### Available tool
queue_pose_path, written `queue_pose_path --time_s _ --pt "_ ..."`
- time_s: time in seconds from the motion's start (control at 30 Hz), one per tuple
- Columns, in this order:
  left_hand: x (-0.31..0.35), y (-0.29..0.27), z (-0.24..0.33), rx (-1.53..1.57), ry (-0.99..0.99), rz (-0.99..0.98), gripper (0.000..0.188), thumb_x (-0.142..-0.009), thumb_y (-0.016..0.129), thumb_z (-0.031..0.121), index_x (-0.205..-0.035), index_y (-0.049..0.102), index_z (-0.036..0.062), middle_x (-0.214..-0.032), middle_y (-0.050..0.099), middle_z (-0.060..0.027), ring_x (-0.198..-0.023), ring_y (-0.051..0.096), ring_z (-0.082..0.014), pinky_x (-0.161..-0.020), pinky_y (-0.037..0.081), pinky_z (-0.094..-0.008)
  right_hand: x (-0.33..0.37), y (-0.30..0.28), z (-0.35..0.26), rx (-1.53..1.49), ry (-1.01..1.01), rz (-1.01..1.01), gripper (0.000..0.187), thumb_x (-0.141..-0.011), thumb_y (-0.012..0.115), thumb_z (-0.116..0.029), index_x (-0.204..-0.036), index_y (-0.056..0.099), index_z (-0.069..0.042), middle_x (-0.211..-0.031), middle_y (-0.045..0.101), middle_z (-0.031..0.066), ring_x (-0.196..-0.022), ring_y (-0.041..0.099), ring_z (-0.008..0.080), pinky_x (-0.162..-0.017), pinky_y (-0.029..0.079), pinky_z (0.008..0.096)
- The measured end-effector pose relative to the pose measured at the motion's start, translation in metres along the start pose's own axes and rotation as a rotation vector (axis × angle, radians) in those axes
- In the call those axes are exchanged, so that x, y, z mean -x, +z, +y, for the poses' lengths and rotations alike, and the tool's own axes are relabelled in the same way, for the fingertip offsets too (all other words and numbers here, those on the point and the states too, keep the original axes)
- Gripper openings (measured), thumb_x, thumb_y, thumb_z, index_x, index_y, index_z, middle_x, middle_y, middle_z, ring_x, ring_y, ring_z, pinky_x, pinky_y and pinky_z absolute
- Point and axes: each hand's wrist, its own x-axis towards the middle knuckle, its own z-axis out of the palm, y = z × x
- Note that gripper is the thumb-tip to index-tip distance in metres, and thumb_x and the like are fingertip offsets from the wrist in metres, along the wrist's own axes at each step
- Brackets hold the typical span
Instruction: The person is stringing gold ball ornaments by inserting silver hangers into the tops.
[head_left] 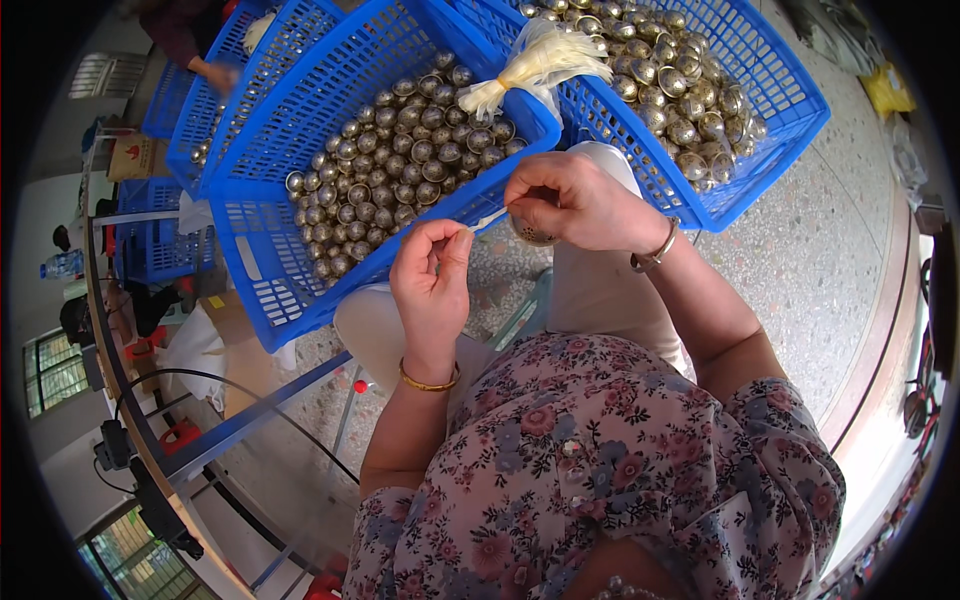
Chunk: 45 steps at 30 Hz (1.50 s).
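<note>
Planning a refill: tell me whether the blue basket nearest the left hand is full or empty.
Partly full. The blue basket holds a heap of round metal bells across its middle, while its near end shows bare mesh.

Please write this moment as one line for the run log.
left hand: pinches cord end | right hand: holds metal bell | blue basket: bells

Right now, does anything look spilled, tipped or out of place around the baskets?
Nothing has spilled. The left basket sits tilted, so its bells are heaped toward one side, but all stay inside. The bundle of pale strings lies across the rims between the two baskets.
</note>
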Motion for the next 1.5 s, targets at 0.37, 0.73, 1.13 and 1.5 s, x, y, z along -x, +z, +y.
queue_pose_path --time_s 0.37,0.73,1.13,1.5 --pt "-0.013 0.003 0.011 -0.517 0.413 -0.188 0.026 -0.075 0.066 0.008 -0.099 0.060 0.0027 -0.097 0.060 -0.0124 -0.087 0.057 -0.0267 -0.070 0.046 -0.0334 0.002 0.002 -0.007 0.031 -0.043 -0.019 0.006 -0.075 0.060 -0.001 -0.081 0.058 0.001 -0.074 0.059 0.0091 -0.064 0.057 0.0204 -0.057 0.045 0.0298" --pt "-0.006 -0.002 0.021 -0.550 0.405 -0.137 0.011 -0.070 0.068 0.005 -0.080 0.062 0.0036 -0.077 0.062 -0.0068 -0.072 0.058 -0.0242 -0.064 0.046 -0.0335 0.005 -0.004 -0.013 -0.001 -0.074 -0.067 0.005 -0.076 0.061 0.000 -0.081 0.061 0.000 -0.075 0.059 0.0083 -0.065 0.058 0.0189 -0.058 0.045 0.0285" --pt "-0.004 -0.006 0.018 -0.619 0.443 -0.129 0.006 -0.072 0.065 0.003 -0.075 0.060 0.0029 -0.070 0.061 -0.0071 -0.068 0.058 -0.0243 -0.062 0.045 -0.0338 0.008 -0.008 -0.014 0.019 -0.072 -0.051 0.005 -0.076 0.061 -0.001 -0.079 0.059 0.002 -0.073 0.059 0.0087 -0.064 0.058 0.0192 -0.056 0.045 0.0286" --pt "-0.003 -0.001 0.022 -0.678 0.472 -0.224 0.007 -0.073 0.064 0.005 -0.078 0.061 0.0023 -0.075 0.060 -0.0089 -0.076 0.057 -0.0278 -0.069 0.046 -0.0362 0.014 -0.008 -0.014 0.189 -0.130 -0.036 0.007 -0.073 0.063 -0.007 -0.075 0.060 -0.001 -0.072 0.060 0.0105 -0.067 0.059 0.0274 -0.059 0.046 0.0359"
